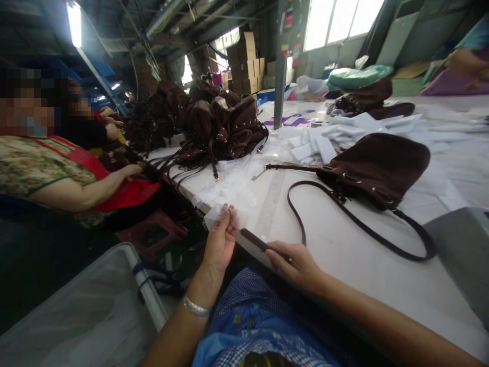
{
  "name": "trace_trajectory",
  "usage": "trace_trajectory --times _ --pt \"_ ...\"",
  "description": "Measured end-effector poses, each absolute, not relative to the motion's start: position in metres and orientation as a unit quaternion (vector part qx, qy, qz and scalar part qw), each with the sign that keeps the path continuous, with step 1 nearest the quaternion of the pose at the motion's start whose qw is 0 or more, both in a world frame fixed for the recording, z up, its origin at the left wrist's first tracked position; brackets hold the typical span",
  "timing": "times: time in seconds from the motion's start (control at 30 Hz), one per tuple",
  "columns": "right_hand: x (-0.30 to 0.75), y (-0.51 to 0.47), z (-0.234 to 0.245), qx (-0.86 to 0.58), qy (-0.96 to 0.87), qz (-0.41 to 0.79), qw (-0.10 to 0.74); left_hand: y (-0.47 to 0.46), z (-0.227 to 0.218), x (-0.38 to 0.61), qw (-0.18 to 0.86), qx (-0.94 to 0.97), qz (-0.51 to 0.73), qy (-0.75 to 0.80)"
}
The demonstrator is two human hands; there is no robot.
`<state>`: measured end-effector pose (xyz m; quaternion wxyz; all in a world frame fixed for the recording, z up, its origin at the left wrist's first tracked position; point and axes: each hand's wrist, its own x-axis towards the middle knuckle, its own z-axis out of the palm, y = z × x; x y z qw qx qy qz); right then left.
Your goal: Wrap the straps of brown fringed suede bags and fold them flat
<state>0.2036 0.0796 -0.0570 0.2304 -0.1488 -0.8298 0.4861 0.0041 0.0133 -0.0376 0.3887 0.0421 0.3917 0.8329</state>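
Note:
My left hand (220, 239) pinches a small clear plastic sheet (216, 213) at the near edge of the white table (344, 255); a silver bracelet sits on that wrist. My right hand (296, 262) is closed on a thin dark brown strap piece (254, 239) that points toward the left hand. A brown suede bag (376, 168) lies on its side just beyond, its long dark strap (359, 221) looping over the table toward my right hand.
A heap of brown bags (214, 127) fills the table's far left. White paper sheets (317, 145) lie scattered behind. Two people sit at left; one forearm (87, 191) rests by the table. A clear plastic bin (87, 311) stands at lower left, a grey panel (462, 250) at right.

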Motion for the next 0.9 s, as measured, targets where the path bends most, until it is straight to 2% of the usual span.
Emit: trace_trajectory --times 0.17,0.37,0.63,0.9 --pt "0.201 0.081 -0.058 -0.160 -0.818 0.492 0.251 0.024 -0.036 0.005 0.336 0.053 0.842 0.419" --pt "0.198 0.088 -0.060 -0.262 -0.754 0.520 0.304 0.020 -0.040 0.036 0.353 0.073 0.802 0.476" --pt "0.194 0.090 -0.061 -0.274 -0.693 0.599 0.294 0.006 -0.052 0.069 0.462 0.166 0.717 0.496" --pt "0.201 0.086 -0.057 -0.200 -0.734 0.583 0.286 0.014 -0.044 0.038 0.406 0.079 0.775 0.478"
